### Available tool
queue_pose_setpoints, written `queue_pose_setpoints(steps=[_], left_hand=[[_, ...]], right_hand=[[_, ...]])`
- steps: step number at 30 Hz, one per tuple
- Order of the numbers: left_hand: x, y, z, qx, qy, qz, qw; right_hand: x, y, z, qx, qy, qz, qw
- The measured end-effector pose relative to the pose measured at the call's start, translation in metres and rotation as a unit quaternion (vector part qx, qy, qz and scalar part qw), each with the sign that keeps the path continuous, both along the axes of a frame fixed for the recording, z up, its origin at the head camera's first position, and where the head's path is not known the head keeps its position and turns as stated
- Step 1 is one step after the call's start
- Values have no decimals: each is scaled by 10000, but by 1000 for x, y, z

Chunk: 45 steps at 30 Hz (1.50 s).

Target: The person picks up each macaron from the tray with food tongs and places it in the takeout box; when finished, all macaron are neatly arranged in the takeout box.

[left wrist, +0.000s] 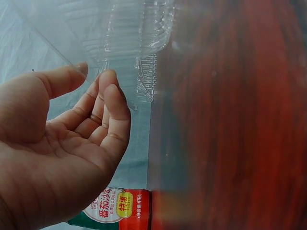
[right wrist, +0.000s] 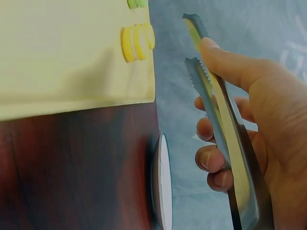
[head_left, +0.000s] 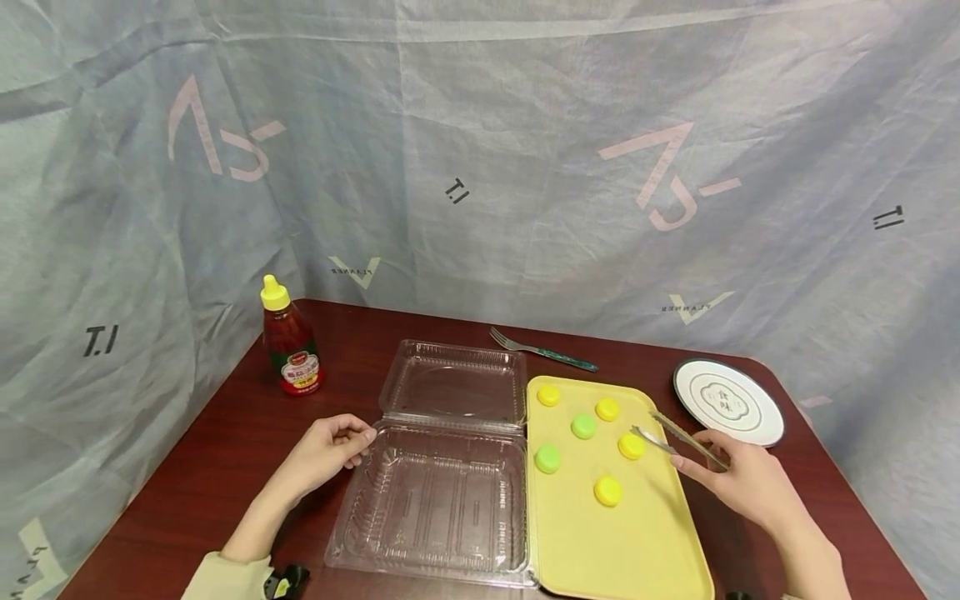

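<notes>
A hinged clear plastic food container (head_left: 438, 517) lies unfolded, its lid half (head_left: 457, 379) at the back. At its left edge, near the hinge, my left hand (head_left: 330, 450) pinches the rim between thumb and fingers. My right hand (head_left: 750, 479) grips metal tongs (right wrist: 235, 158) above the right side of a yellow tray (head_left: 622, 550). The tongs' toothed tips are apart, with nothing between them. In the head view they overlap a yellow macaron (head_left: 632, 446). More yellow macarons (head_left: 607, 491) and two green macarons (head_left: 548, 458) are spread over the tray.
At the back left stands a ketchup bottle (head_left: 292, 350) with a yellow cap. A fork (head_left: 558, 357) lies behind the tray. To the right, beyond my right hand, sits a white plate (head_left: 738, 425) with a dark rim. Grey cloth (head_left: 480, 167) hangs behind the table.
</notes>
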State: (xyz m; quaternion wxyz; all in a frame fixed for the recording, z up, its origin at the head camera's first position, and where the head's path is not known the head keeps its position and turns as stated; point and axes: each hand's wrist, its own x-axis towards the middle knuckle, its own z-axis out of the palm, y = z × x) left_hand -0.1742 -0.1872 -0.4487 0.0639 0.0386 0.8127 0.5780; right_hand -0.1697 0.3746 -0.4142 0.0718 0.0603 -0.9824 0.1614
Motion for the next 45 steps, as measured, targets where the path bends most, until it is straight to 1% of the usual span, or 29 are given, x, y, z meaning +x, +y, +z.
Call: queue_pose_setpoints(steps=[7,13,18,26,35,45], left_hand=[[0,0,-1,7,0,25,10000],[1,1,0,4,-39,42,10000],[1,0,0,11,8,-17,10000],[0,0,0,18,20,-47,10000],[0,1,-1,27,9,-35,10000],[0,1,-1,36,19,-37,10000]], right_hand=[[-2,-1,-3,31,-11,84,10000],[1,-4,-7,103,-220,128,9996],[3,-2,-11,192,-375,107,9991],[3,-1,-19,230,-364,216,9988],[2,-4,-18,190,-237,334,9990],[3,-5,-17,177,-332,322,9988]])
